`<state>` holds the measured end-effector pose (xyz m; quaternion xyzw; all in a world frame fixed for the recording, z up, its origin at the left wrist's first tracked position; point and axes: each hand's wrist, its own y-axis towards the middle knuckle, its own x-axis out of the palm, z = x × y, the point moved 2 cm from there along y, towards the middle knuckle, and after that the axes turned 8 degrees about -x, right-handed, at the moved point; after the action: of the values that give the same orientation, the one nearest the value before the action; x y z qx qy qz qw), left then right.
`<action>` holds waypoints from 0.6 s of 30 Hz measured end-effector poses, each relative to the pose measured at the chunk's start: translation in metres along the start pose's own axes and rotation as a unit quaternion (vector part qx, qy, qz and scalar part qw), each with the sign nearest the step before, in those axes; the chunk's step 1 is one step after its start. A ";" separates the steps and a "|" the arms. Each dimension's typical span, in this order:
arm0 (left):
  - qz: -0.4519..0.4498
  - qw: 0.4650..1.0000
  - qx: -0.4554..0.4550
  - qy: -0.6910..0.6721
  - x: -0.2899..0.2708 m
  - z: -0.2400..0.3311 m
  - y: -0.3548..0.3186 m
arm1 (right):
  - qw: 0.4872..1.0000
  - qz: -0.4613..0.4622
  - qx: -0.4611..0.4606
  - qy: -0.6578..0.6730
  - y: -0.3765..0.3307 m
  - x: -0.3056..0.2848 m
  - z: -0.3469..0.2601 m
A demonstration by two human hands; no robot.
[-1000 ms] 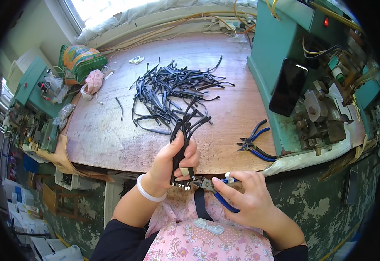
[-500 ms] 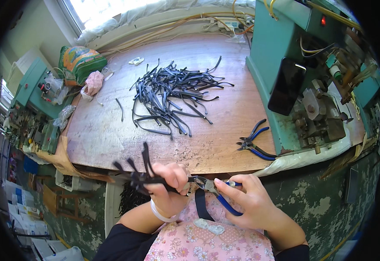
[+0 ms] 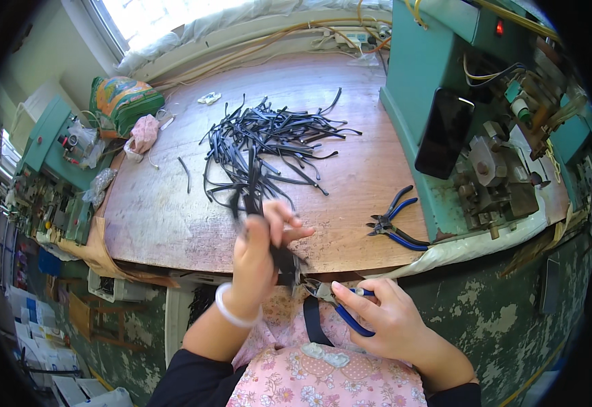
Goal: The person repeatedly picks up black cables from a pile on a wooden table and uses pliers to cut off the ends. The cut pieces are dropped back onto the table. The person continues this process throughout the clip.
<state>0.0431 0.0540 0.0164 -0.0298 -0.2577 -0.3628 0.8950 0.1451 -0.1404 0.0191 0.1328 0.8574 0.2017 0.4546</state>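
My left hand point(image 3: 262, 251), smeared by motion, is closed round several black eyeglass temples point(image 3: 252, 186) that stand up above the table's front edge. Their lower ends hang near the tips of the nippers. In my right hand point(image 3: 391, 312) are blue-handled nippers point(image 3: 324, 292), held in front of the apron with their jaws pointing left. Beyond the left hand, a loose pile of black eyeglass temples point(image 3: 289, 129) is heaped on the wooden table point(image 3: 350, 230). One single temple point(image 3: 185, 174) lies apart, left of the pile.
A second pair of blue-handled nippers point(image 3: 397, 220) lies at the table's right. Beside it stands a green machine point(image 3: 411, 102) with a black phone point(image 3: 445, 132) against it. At the left are another green machine point(image 3: 55, 142), a green bag point(image 3: 126, 102) and a pink cloth bundle point(image 3: 143, 134).
My left hand has risen and swung forward with its temples, which now point toward the pile instead of left. The nippers in my right hand have hardly moved.
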 end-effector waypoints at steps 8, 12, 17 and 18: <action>-0.137 0.491 0.212 0.834 -0.066 -0.053 0.116 | 1.000 -0.025 -0.002 0.016 -0.002 -0.002 -0.005; -0.199 0.449 0.258 0.832 -0.064 -0.054 0.117 | 0.999 -0.030 -0.001 0.019 -0.004 -0.002 -0.001; -0.254 0.422 0.260 0.830 -0.068 -0.050 0.122 | 0.998 -0.040 -0.017 0.035 0.000 0.002 -0.002; -0.257 0.427 0.252 0.829 -0.070 -0.046 0.118 | 0.998 -0.042 -0.021 0.039 0.001 0.002 -0.003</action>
<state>0.0995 0.1745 -0.0415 0.5805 0.5333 -0.3448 0.5097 0.1414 -0.1395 0.0201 0.0790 0.8749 0.2059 0.4312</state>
